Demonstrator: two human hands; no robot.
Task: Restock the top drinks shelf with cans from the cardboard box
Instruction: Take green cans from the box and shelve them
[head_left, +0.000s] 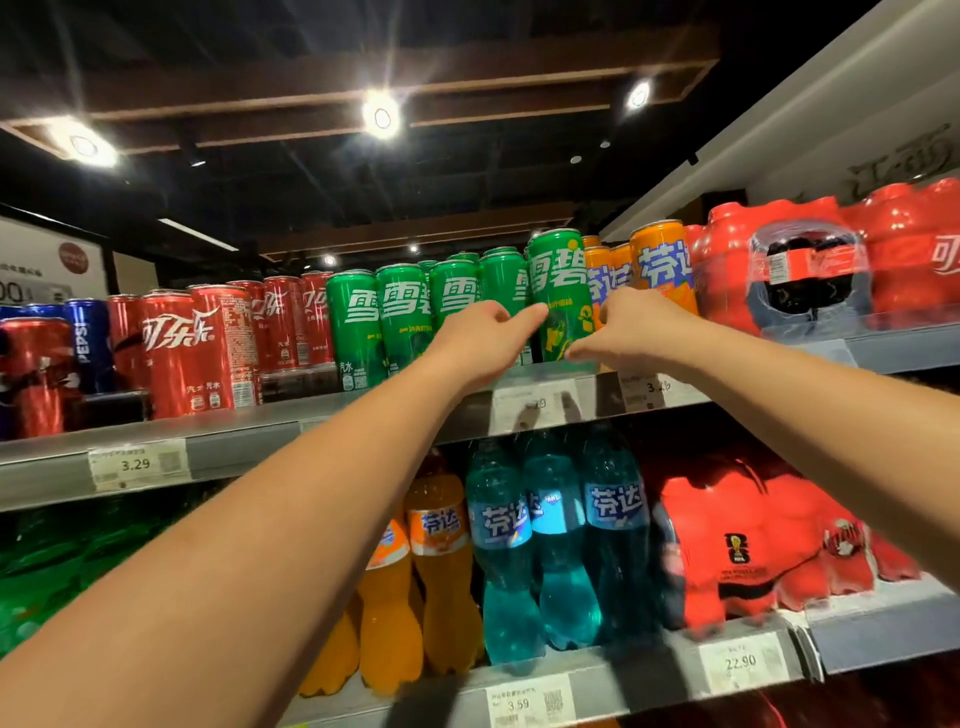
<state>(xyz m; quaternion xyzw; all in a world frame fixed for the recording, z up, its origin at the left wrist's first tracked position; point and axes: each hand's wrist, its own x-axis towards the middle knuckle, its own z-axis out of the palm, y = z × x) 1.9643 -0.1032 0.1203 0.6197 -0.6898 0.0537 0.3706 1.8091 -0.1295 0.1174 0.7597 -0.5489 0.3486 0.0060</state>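
Green can (558, 296) at shelf edge (535, 376), both hands gripping

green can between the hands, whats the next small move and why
Probably slide the green can straight back until it lines up with the green row. It stands at the top shelf front edge, beside the orange cans, with the left hand and right hand flanking it.

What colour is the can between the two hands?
Green with white lettering, clearest in the head view.
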